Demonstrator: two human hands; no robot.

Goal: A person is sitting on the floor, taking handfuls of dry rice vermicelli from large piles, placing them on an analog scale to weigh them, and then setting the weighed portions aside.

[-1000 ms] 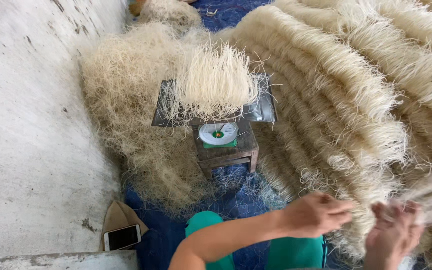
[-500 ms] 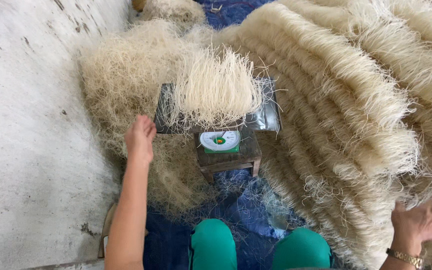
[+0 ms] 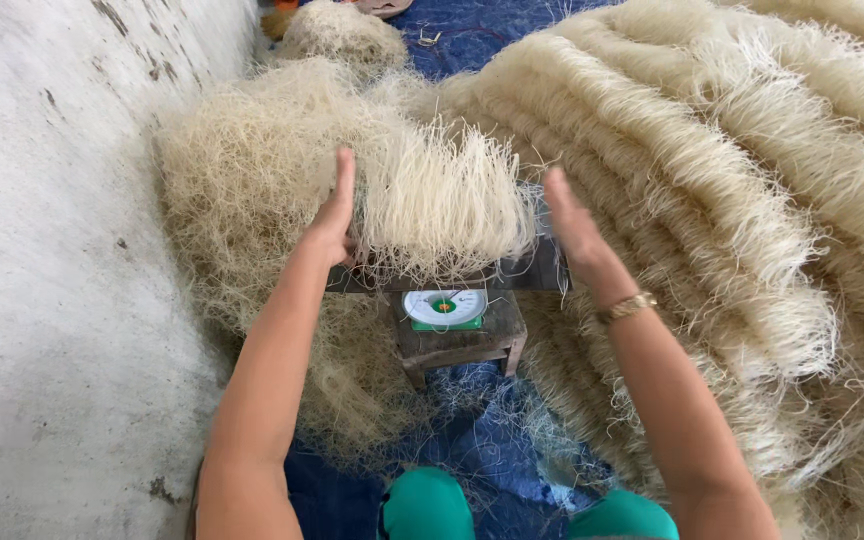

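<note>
Noodles, a pale dry bundle, lie across the metal tray of a small scale, which stands on a low wooden stool. The weighing looks to be under way, and squaring the bundle would call for both palms pressing inward evenly. To the right rises a great heap of folded noodle skeins; behind and left sits a loose tangle of strands. A blue tarp covers the ground beside a rough concrete wall. The left hand is flat and open against the bundle's left end; the right hand, open and empty, stands just off its right end.
</note>
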